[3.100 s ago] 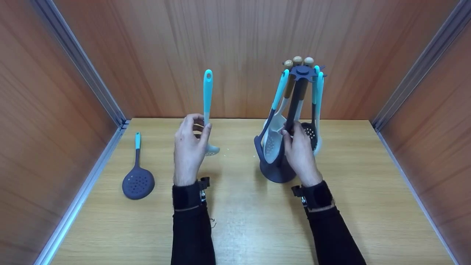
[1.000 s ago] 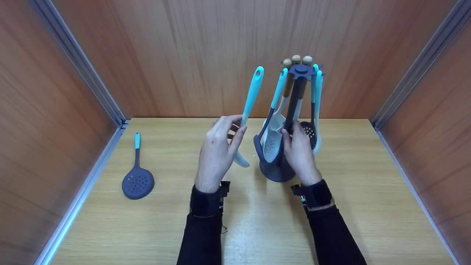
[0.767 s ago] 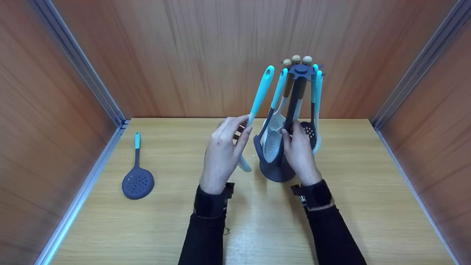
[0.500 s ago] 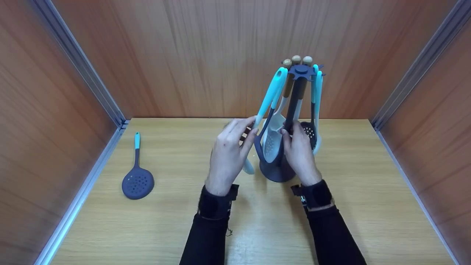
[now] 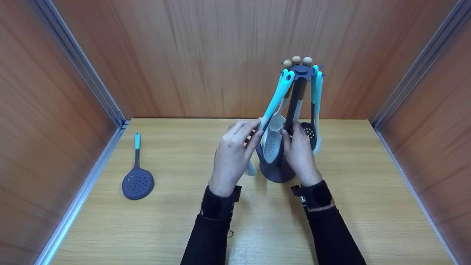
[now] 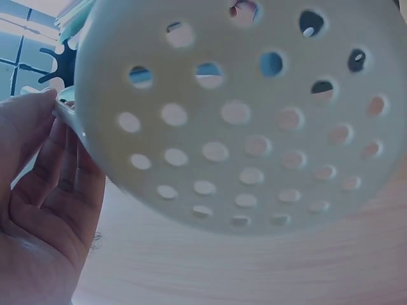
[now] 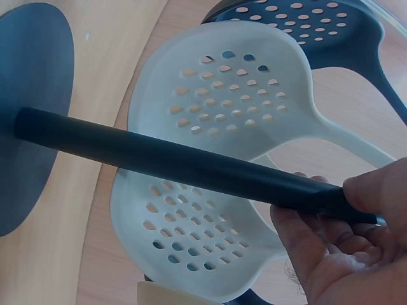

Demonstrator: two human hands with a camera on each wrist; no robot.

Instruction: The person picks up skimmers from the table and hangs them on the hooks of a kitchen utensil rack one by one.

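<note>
My left hand (image 5: 232,154) pinches the neck of a skimmer with a turquoise handle (image 5: 276,99) and a pale perforated head. The skimmer leans right, its handle end just in front of the utensil stand's hooked top (image 5: 301,71), overlapping another hanging handle. Whether it touches a hook, I cannot tell. In the left wrist view the pale head (image 6: 194,171) fills the picture. My right hand (image 5: 301,156) holds the stand's dark post (image 7: 191,167), fingers and thumb around it. Pale skimmers (image 7: 152,95) and a dark skimmer (image 7: 359,38) hang about the post.
A dark skimmer (image 5: 138,186) with a turquoise handle lies flat on the table at the left. The stand's round base (image 5: 278,176) rests on the wooden table. Wood panels (image 5: 235,55) close off the back and both sides.
The left hand has carried the skimmer from left of the stand rightward to it, tilting the handle right until its end overlaps the hanging utensils. The right hand has stayed on the post.
</note>
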